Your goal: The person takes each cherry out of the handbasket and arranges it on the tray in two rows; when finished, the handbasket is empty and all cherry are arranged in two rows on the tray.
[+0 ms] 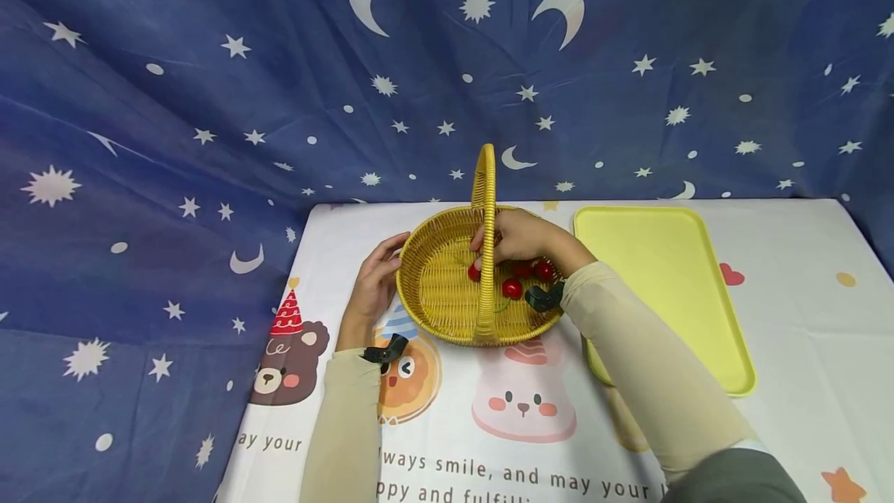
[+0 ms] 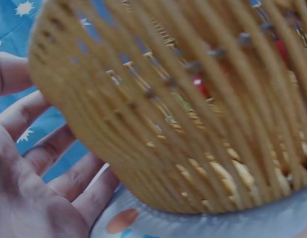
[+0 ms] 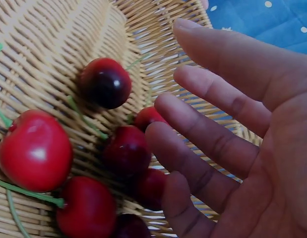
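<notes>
One L hand (image 1: pixel 373 284), fingers straight, touches left side of yellow wicker bskt (image 1: pixel 443 301); several red cherries (image 1: pixel 512 289) inside, mostly right half; R hand (image 1: pixel 524 236) near them, fingers loosely spread, nothing gripped. Yellow tray (image 1: pixel 653 278) at right. Prob. partway: reach-in done, cherries not yet lifted.

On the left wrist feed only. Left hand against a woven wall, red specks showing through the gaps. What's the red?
Observer: Red cherries, lying inside the basket.
Operator: Anything gripping them?
Observer: Not that I can see. The right hand is in there beside them, open in the right wrist view.
Operator: What's next to the basket?
Observer: A yellow tray, to its right in the head view.
</notes>
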